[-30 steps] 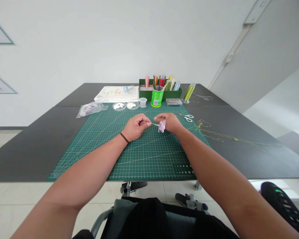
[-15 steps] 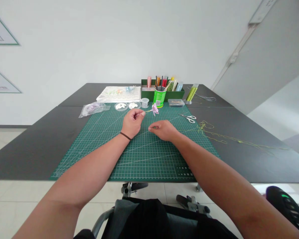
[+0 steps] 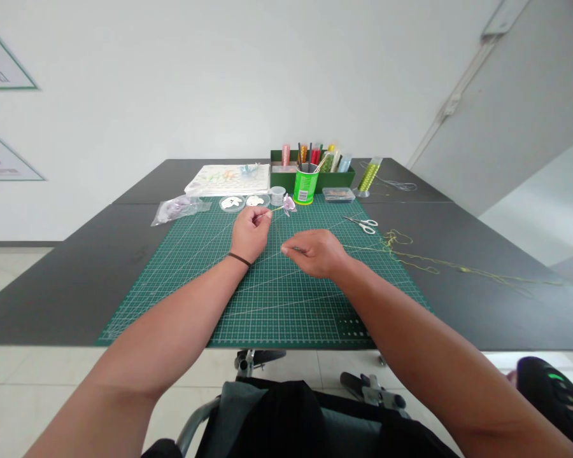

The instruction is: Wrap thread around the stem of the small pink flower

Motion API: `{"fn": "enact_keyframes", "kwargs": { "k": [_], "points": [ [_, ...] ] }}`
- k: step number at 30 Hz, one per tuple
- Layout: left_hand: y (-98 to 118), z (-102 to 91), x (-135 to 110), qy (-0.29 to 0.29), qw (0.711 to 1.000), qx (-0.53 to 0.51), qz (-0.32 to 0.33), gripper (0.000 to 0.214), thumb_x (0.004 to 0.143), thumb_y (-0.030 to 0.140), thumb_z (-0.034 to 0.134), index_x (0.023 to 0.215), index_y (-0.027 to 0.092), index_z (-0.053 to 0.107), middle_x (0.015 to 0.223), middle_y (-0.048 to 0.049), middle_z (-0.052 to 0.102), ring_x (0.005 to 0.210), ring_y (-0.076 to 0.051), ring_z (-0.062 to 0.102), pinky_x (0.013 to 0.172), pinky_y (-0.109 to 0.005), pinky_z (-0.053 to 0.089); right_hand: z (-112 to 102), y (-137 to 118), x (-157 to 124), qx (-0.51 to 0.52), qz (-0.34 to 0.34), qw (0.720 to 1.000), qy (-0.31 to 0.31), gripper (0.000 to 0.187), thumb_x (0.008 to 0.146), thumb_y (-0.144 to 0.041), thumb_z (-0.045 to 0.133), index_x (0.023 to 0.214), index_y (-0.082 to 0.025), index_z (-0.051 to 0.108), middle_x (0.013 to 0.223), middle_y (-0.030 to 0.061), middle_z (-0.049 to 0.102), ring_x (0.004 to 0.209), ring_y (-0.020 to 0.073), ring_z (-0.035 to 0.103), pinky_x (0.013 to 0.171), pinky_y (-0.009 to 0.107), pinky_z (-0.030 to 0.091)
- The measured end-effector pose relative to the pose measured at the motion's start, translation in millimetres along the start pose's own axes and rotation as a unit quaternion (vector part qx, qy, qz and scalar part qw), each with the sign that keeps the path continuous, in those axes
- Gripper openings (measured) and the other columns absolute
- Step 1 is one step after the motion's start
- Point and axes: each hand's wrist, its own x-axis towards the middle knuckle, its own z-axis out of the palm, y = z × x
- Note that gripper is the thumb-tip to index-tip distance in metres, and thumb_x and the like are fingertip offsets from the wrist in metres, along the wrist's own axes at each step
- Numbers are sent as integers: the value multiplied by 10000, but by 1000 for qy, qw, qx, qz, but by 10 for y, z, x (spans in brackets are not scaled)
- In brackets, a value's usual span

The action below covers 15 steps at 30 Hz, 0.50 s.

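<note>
My left hand (image 3: 251,234) pinches the thin stem of a small lilac artificial flower (image 3: 289,204), whose head points right over the cutting mat. Across a narrow gap, my right hand (image 3: 315,252) is closed, thumb and fingertips pressed together. A fine yellow-green thread (image 3: 365,247) leads from behind this hand to a loose tangle at the right edge of the green cutting mat (image 3: 286,318). The exact spot where the fingers grip the thread is too small to see. White-handled scissors (image 3: 367,226) lie beyond my right hand.
At the back stand a green can (image 3: 305,186) of sticks, a dark green box (image 3: 332,182) of thread spools, a yellow-green spool (image 3: 370,176) and a flat clear case (image 3: 339,194). Further left are round dishes (image 3: 232,203), a white pad (image 3: 210,188) and a plastic bag (image 3: 177,208).
The flower and my left hand have shifted slightly left and the flower head has turned. My right hand has rolled a little; a thread now shows stretched behind it.
</note>
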Motion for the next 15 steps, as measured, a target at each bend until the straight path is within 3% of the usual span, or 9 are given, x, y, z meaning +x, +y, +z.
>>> {"fn": "enact_keyframes", "kwargs": {
  "k": [9, 15],
  "points": [
    [-10, -6, -29, -54, 990, 81, 102, 83, 849, 209, 581, 778, 180, 614, 721, -4, 581, 707, -144, 526, 721, -304, 450, -126, -29, -21, -33, -13, 998, 60, 328, 928, -342, 442, 841, -227, 737, 673, 29, 667, 631, 146, 552, 652, 278, 411],
    [-16, 6, -35, -98, 980, 95, 143, 69, 850, 196, 587, 790, 179, 615, 718, -4, 571, 700, -143, 513, 716, -299, 446, -192, 1, -20, -24, 22, 993, 113, 347, 936, -366, 434, 867, -226, 744, 694, 39, 669, 660, 152, 576, 682, 279, 443]
  ]
}}
